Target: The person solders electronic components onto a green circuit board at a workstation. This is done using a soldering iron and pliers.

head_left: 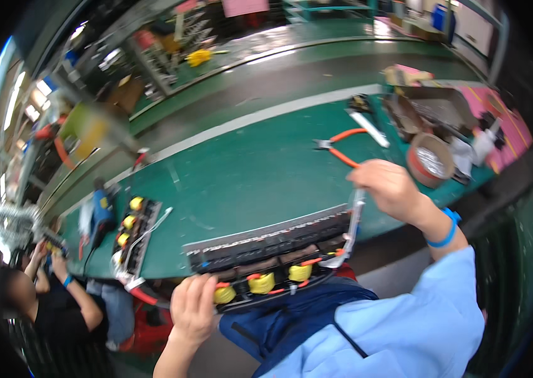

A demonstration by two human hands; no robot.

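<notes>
Coils (261,284), all yellow, already sit in the black assembly (272,257) at the near edge of the table (235,170), one end gripped by the left hand (192,310), while the right hand (393,191) pinches pale wires (358,208) at the other (apparently loose, so seemingly unfinished).

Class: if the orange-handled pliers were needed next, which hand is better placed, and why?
Probably the right hand: it is close to the orange-handled pliers, though it pinches a pale lead. The left hand is farther off, holding the left end of the dark board.
</notes>
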